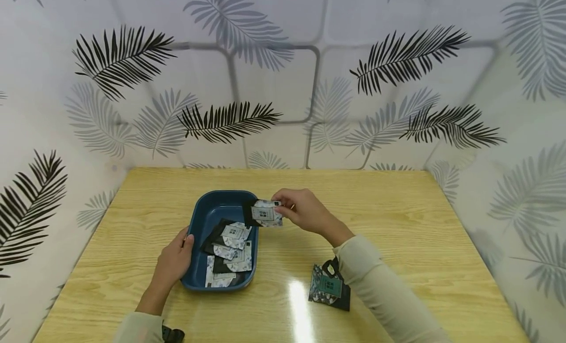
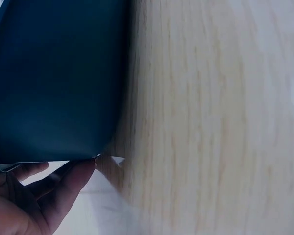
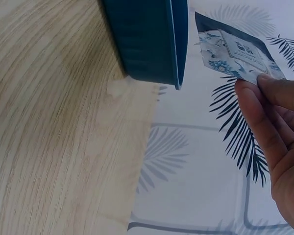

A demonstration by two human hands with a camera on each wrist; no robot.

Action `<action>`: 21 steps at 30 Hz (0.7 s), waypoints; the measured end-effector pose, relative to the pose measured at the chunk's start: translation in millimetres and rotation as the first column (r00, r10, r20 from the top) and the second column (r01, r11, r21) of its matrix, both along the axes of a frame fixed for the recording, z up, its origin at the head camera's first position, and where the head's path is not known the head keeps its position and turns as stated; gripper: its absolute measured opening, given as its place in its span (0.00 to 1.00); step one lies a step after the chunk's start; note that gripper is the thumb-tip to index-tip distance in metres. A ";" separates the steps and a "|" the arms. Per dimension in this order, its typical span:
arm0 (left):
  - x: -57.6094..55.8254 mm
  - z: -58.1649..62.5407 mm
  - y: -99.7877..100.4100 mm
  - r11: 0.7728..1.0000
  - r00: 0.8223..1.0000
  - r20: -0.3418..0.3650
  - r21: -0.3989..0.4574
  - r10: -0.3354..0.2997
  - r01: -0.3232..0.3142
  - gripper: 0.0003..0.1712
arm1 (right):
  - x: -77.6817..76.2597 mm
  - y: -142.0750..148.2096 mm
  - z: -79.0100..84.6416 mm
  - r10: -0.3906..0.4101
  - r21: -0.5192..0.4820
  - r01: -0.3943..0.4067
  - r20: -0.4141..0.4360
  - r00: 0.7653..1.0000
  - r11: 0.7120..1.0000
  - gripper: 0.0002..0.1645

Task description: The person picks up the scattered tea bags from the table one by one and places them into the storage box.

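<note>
A dark blue plastic bin (image 1: 191, 279) stands on the table, with several black-and-white floral sachets (image 1: 233, 235) lying overlapped inside. At its left side, my left hand (image 1: 174, 258) grips the rim, thumb on top and fingers against the outer wall. My right hand (image 1: 305, 210) pinches one flat sachet (image 1: 264, 213) by its right end, between thumb and fingertips. That sachet is held over the bin's right rim. In the right wrist view the sachet (image 3: 235, 49) is apart from the bin wall (image 3: 147, 44).
A darker sachet with a green label (image 1: 330, 286) lies on the wooden table (image 1: 398, 210), partly beneath my right forearm, with a small black item (image 1: 330, 268) at its top edge. Leaf-patterned wall covering (image 1: 283, 87) rises behind the table.
</note>
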State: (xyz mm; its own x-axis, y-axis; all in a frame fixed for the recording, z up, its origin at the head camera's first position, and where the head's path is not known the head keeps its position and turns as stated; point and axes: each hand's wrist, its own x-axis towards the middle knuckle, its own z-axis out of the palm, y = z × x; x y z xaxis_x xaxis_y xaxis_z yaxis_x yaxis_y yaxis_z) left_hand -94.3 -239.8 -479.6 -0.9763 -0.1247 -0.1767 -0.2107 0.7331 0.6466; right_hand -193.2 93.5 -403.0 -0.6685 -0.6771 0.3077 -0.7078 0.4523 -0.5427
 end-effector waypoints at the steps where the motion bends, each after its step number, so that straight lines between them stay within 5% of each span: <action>1: 0.1 -0.3 -0.4 1.000 1.000 0.000 0.001 -0.001 0.001 0.31 | 0.0 -2.2 -0.1 0.005 -0.004 -0.005 -0.003 1.000 1.000 0.12; 12: 1.9 -0.2 -0.8 1.000 1.000 0.006 0.008 0.006 -0.006 0.32 | -3.4 -36.0 -18.2 0.051 -0.056 -0.051 0.001 0.999 0.997 0.15; 17: 2.4 0.5 1.2 1.000 1.000 0.009 0.006 0.006 -0.006 0.31 | -4.5 -47.9 -24.5 0.100 -0.040 -0.104 -0.092 0.991 0.994 0.14; 21: 1.3 1.7 1.5 1.000 1.000 0.002 0.001 -0.001 0.001 0.32 | -4.8 -56.8 -27.9 0.072 -0.009 -0.074 -0.148 0.986 0.997 0.15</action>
State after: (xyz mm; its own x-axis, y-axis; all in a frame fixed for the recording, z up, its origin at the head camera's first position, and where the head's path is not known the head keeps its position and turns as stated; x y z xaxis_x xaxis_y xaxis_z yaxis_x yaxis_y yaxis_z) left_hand -93.0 -238.3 -477.9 -0.9761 -0.1240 -0.1788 -0.2115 0.7328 0.6468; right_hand -198.1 36.7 -430.9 -0.5642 -0.7171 0.4091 -0.8113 0.3899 -0.4356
